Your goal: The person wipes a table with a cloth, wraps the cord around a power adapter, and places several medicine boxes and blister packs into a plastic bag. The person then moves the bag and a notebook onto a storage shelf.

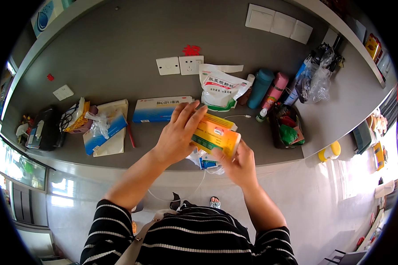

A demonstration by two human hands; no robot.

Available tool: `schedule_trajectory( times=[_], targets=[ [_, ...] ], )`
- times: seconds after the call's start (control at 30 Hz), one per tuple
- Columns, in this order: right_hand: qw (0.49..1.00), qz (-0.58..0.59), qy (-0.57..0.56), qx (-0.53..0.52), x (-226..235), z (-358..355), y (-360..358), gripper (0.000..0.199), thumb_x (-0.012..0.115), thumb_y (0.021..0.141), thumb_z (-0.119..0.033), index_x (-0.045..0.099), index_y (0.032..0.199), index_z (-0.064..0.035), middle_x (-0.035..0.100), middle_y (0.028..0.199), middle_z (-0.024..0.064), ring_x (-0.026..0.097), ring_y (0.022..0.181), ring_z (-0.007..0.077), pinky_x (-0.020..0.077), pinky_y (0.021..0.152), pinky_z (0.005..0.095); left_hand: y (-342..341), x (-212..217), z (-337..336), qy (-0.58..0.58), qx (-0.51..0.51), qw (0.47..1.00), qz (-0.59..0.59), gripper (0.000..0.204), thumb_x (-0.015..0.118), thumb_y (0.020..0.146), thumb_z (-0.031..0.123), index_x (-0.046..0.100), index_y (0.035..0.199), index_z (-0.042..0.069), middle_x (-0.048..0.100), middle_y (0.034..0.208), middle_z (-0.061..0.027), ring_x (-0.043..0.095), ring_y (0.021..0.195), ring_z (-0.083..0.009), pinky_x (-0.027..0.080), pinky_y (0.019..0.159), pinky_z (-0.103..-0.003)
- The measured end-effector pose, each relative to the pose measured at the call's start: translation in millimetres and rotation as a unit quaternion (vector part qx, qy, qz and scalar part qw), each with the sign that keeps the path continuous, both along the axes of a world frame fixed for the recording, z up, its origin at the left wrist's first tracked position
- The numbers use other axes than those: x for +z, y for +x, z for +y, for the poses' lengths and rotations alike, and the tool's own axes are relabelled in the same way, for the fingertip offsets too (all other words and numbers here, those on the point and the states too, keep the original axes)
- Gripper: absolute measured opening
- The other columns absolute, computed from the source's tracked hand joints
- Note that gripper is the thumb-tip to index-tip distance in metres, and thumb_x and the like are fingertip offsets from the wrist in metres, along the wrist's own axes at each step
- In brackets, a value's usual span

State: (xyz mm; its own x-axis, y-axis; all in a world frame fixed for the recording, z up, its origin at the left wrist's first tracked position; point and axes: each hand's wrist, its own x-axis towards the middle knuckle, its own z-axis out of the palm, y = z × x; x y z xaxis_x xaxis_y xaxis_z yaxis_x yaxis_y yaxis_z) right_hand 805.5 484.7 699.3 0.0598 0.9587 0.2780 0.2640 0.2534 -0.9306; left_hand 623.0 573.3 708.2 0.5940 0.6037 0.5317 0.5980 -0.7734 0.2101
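Observation:
Above the counter's front edge, my right hand (239,167) grips the near right end of orange-yellow medicine boxes (214,133), with the thumb on the upper face. They look like a small stack, with a yellow edge showing behind the front one. My left hand (176,138) is closed round their left side, its fingers reaching over the far edge. Under the boxes, a clear plastic bag (213,169) with blue packaging lies partly hidden at the counter edge. Just beyond my left fingers rests a long white-and-blue box (157,110).
A white-and-green pouch (221,90) leans against the back wall. To its right stand a teal bottle (261,88), a pink bottle (276,88) and a dark basket (276,137). A red pen (131,136), papers (115,143) and a black case (46,128) lie on the left.

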Motion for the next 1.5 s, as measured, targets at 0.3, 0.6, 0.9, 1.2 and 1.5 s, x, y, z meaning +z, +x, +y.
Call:
schedule_trajectory(
  times=[0.3, 0.6, 0.9, 1.2, 1.5],
  targets=[
    [0.890, 0.438, -0.127, -0.004, -58, -16, 50, 0.027, 0.064, 0.090, -0.018, 0.057, 0.108, 0.0001, 0.065, 0.096, 0.0096, 0.063, 0.075, 0.0146, 0.0525, 0.062, 0.0269, 13, -8, -9, -0.285, -0.141, 0.884, -0.343, 0.075, 0.070, 0.083, 0.012, 0.026, 0.144, 0.002, 0.030, 0.145, -0.0205, 0.042, 0.126, -0.0292, 0.045, 0.099, -0.041],
    [0.922, 0.378, -0.014, -0.086, -57, -16, 42, 0.045, 0.063, 0.091, -0.021, 0.041, 0.125, -0.0003, 0.059, 0.106, 0.0089, 0.059, 0.092, 0.0124, 0.0503, 0.078, 0.0276, 26, -14, -15, -0.645, -0.068, 0.672, -0.358, 0.038, 0.067, 0.088, 0.022, 0.061, 0.113, -0.006, 0.066, 0.093, -0.0082, 0.062, 0.084, -0.0124, 0.053, 0.083, -0.030],
    [0.958, 0.259, -0.119, -0.035, -43, -12, 45, 0.043, 0.060, 0.093, -0.030, 0.050, 0.120, 0.0014, 0.061, 0.096, 0.0042, 0.054, 0.077, 0.0056, 0.0443, 0.064, 0.0202, 22, -28, -18, -0.563, -0.052, 0.745, -0.353, 0.032, 0.067, 0.088, 0.018, 0.062, 0.109, -0.006, 0.067, 0.093, -0.0086, 0.063, 0.086, -0.0125, 0.052, 0.074, -0.027],
    [0.905, 0.387, -0.055, -0.170, -6, -45, 78, 0.021, 0.066, 0.084, -0.015, 0.059, 0.097, 0.0003, 0.061, 0.078, 0.0077, 0.054, 0.052, 0.0127, 0.0375, 0.037, 0.0232, -5, -8, -34, -0.029, -0.056, 0.996, -0.059, 0.066, 0.087, 0.057, 0.032, 0.058, 0.110, 0.005, 0.059, 0.108, -0.0135, 0.055, 0.101, -0.0315, 0.042, 0.091, -0.044],
    [0.802, 0.524, -0.274, -0.084, -83, -35, 31, 0.024, 0.060, 0.090, -0.017, 0.053, 0.106, -0.0014, 0.057, 0.079, 0.0074, 0.055, 0.059, 0.0151, 0.0461, 0.046, 0.0260, 1, -42, -6, -0.127, -0.031, 0.968, -0.215, 0.018, 0.074, 0.074, 0.013, 0.064, 0.081, 0.000, 0.067, 0.088, -0.0127, 0.061, 0.082, -0.0298, 0.048, 0.072, -0.037]
  ],
)
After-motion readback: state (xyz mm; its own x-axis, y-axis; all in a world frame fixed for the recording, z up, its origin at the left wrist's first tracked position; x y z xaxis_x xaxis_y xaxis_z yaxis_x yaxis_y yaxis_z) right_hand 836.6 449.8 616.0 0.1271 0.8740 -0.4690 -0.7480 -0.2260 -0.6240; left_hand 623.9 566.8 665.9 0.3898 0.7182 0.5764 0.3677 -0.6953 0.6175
